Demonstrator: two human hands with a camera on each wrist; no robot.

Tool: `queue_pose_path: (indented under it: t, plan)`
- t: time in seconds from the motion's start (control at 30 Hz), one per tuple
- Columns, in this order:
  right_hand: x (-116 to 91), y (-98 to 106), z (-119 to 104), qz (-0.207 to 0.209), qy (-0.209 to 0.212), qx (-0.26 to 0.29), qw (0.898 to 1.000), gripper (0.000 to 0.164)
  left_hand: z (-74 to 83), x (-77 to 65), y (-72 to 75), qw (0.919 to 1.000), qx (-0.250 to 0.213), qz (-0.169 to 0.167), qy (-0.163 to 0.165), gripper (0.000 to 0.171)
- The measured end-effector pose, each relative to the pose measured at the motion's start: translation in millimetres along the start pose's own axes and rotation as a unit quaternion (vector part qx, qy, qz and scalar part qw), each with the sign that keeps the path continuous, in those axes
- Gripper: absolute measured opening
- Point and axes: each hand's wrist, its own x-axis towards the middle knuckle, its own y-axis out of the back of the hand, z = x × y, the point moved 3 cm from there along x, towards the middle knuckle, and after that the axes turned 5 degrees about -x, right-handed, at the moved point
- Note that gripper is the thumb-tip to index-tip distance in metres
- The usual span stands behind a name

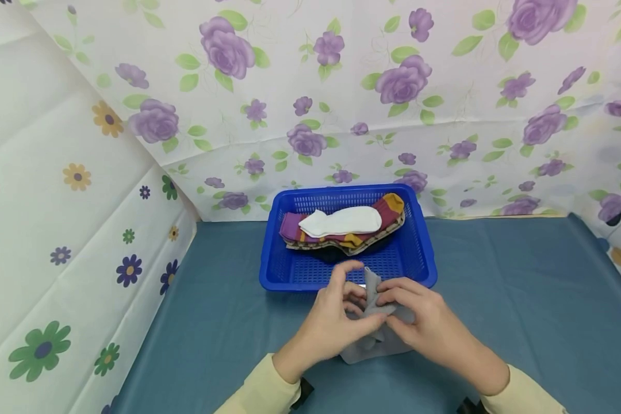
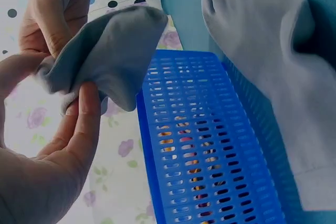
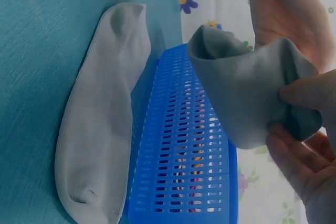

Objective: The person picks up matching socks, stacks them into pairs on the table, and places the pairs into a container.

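Observation:
A grey sock (image 1: pixel 371 293), bunched and partly folded, is held up between both hands just in front of a blue basket (image 1: pixel 269 247). My left hand (image 1: pixel 328 322) holds its left side between thumb and fingers, the index finger raised. From the right, my right hand (image 1: pixel 429 322) pinches the fabric; the right wrist view shows the thumb and fingers on the held sock (image 3: pixel 236 90). Below the hands a second grey sock (image 3: pixel 100 124) lies stretched out flat on the table. In the head view the hands partly cover it.
Inside the basket are a white sock (image 1: pixel 344 222), a maroon, purple and yellow patterned sock (image 1: pixel 390 210) and something black (image 1: pixel 331 253) beneath. Blue-green cloth (image 1: pixel 502 299) covers the table. Flowered sheets (image 1: pixel 269 80) hang behind and at the sides.

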Motion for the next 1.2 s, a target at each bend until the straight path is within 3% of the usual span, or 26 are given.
queue_pose_path:
  t: [0.07,0.17,0.27,0.47,0.57,0.7,0.83,0.93,1.07,1.13,1.2]
  plan:
    - [-1.0,0.6,-0.1,-0.002,0.001,0.001,1.000,0.032,2.3,1.2,1.6,0.9991,-0.032,0.006,0.026,0.068]
    - [-3.0,-0.1,-1.0,-0.003,0.010,0.009,1.000,0.032,1.0,4.8,4.8,0.9983,-0.025,0.020,0.048,0.045]
    - [-4.2,-1.9,-0.8,0.000,0.019,0.015,1.000,0.031,-9.4,9.1,7.3,0.9991,0.016,0.028,0.029,0.025]
    - [-6.9,-5.0,4.6,-0.003,0.043,-0.014,0.999,0.032,-0.1,12.3,24.9,0.9936,0.080,0.062,-0.050,0.021]
    - [-8.6,-7.6,7.6,-0.029,0.043,-0.050,0.997,0.033,3.8,15.0,31.0,0.9942,0.070,0.059,-0.056,0.027]
    - [-10.8,-9.8,8.3,-0.055,0.032,-0.067,0.996,0.035,6.7,17.5,31.2,0.9987,0.021,0.026,-0.038,0.029]
    - [-8.4,-7.1,3.3,-0.031,0.020,-0.039,0.999,0.034,10.4,18.5,27.9,0.9992,0.002,0.011,-0.038,0.021]
    - [-3.1,-2.9,-1.1,0.003,-0.014,-0.024,1.000,0.029,12.4,19.3,25.6,0.9988,0.007,0.005,-0.048,0.022]
    - [3.1,2.3,-5.0,0.039,-0.069,0.000,0.997,0.051,15.2,20.2,21.2,0.9973,0.013,-0.015,-0.070,0.025]
    - [4.5,4.3,-7.5,0.054,-0.077,0.019,0.995,0.065,18.0,20.2,18.8,0.9964,0.007,-0.023,-0.082,0.024]
    - [5.0,6.0,-10.6,0.078,-0.061,0.036,0.994,0.061,19.3,20.1,16.8,0.9959,0.006,-0.019,-0.088,0.023]
